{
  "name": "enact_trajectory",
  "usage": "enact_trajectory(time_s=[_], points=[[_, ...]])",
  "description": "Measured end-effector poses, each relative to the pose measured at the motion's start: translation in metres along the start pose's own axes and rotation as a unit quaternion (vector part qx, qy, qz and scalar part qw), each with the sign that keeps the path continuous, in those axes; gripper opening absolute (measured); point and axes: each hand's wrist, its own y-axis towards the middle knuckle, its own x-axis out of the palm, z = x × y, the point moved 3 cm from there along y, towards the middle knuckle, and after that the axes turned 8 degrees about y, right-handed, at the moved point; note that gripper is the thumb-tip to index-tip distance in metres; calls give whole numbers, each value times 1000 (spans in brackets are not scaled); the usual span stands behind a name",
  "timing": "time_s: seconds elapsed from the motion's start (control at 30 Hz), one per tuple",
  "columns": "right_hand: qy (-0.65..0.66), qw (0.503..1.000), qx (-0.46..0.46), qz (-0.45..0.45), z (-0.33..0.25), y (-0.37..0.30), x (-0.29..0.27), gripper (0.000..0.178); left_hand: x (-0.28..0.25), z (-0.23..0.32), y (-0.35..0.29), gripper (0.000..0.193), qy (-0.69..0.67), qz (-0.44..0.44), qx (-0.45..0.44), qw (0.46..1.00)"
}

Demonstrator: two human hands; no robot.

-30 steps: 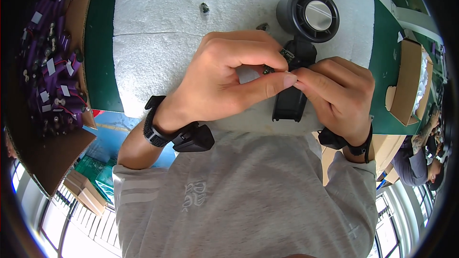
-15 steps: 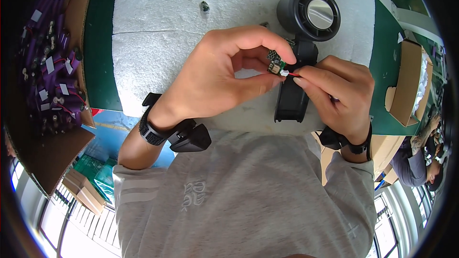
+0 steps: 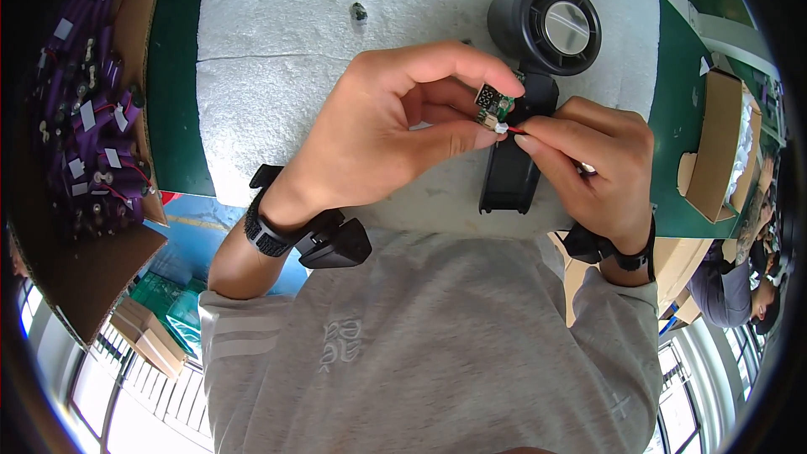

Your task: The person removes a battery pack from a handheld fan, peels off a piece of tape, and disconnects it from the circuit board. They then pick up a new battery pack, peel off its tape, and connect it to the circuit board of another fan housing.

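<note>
My left hand (image 3: 391, 134) pinches a small green circuit board (image 3: 491, 102) between thumb and fingers, held above the white foam mat (image 3: 277, 50). My right hand (image 3: 588, 164) grips a small white plug on a red wire (image 3: 507, 129) right at the board's lower edge. Under both hands lies a black hand-held fan (image 3: 538, 59): round head at the back, handle running toward me, partly hidden by my fingers.
A small dark part (image 3: 359, 12) lies alone on the mat at the back. A cardboard box of purple cells with wires (image 3: 80, 109) stands at the left. Open cardboard boxes (image 3: 714, 143) sit at the right, where another person (image 3: 740, 277) works.
My hands have drawn slightly apart and the left fingers have opened up, so the green board and the white plug now show between them.
</note>
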Motion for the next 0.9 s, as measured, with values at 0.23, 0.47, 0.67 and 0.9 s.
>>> enact_trajectory(time_s=[0.23, 0.47, 0.67, 0.9], points=[[13, 1000, 12, 3, 1, 1, 0, 11, 1, -2, 0, 37, 18, 17, 11, 1000], [20, 1000, 16, 6, 0, 1, 0, 10, -1, 3, 1, 38, 87, 28, 61, 994], [14, 1000, -11, 14, 0, 2, 0, 10, -3, 6, 2, 37, 187, 34, 106, 976], [-1, 998, -51, 42, -3, 0, -1, 18, 0, 9, 4, 39, 260, 39, 128, 956]])
